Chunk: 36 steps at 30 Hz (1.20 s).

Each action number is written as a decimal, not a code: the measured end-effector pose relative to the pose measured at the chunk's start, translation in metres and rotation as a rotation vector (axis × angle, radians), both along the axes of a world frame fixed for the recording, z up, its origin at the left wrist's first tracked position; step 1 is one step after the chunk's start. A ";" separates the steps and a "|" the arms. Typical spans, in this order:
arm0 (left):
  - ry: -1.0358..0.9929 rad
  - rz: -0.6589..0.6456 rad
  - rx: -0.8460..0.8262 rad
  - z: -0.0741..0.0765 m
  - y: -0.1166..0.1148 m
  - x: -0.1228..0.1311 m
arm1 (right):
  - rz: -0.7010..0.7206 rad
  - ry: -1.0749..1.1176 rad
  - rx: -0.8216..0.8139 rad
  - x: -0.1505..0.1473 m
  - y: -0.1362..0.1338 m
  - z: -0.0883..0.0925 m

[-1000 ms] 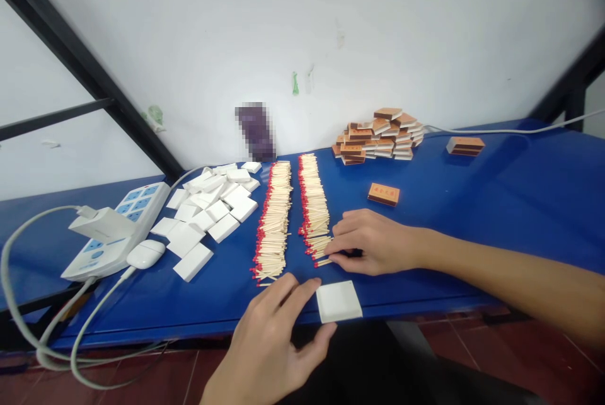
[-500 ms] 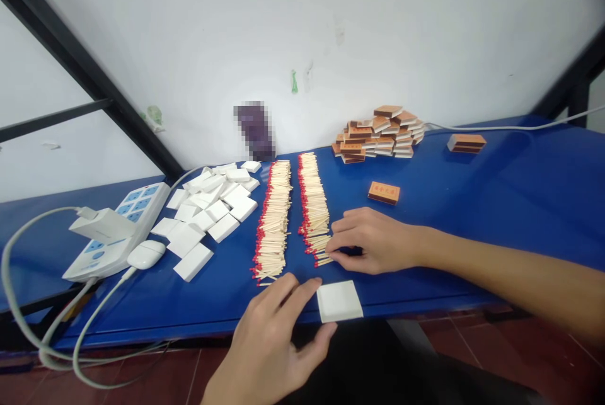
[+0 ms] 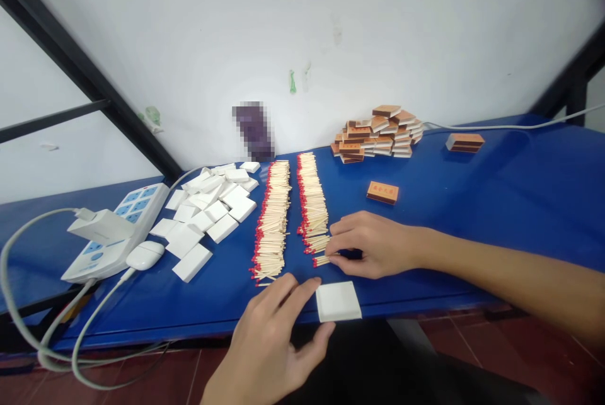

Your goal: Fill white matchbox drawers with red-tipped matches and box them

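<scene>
My left hand (image 3: 274,336) is at the table's front edge, its forefinger and thumb spanning the left end of a white matchbox tray (image 3: 339,302) and touching its corners. My right hand (image 3: 362,244) is closed in a pinch on the stick ends of a few matches (image 3: 321,261), whose red heads point left. These lie just below the near end of the right-hand row of matches (image 3: 312,197), with a small gap between. A second row of matches (image 3: 271,222) runs beside it on the left.
White matchbox trays (image 3: 208,203) are heaped on the left, beside a power strip (image 3: 118,232) with a charger and cables. Orange matchboxes (image 3: 378,134) are piled at the back. One matchbox (image 3: 382,192) lies beyond my right hand, with others (image 3: 466,142) farther right. A blurred purple object (image 3: 255,131) leans on the wall.
My right hand has moved slightly toward me, drawing a few matches away from the near end of the right row. My left hand and the tray are still.
</scene>
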<state>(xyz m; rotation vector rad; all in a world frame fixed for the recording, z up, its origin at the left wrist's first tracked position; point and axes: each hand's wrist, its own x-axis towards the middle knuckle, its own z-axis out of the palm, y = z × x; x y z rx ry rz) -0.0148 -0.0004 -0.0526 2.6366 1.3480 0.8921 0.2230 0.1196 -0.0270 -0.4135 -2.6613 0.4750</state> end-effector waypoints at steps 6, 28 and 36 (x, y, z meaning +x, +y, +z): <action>-0.001 0.005 0.013 -0.001 0.001 0.000 | -0.032 -0.005 0.052 0.001 0.000 0.000; 0.003 0.005 0.017 0.000 0.000 0.000 | -0.037 -0.044 0.029 0.001 0.002 0.001; 0.005 -0.004 -0.013 -0.001 0.000 0.000 | -0.015 -0.005 0.010 0.000 0.000 0.001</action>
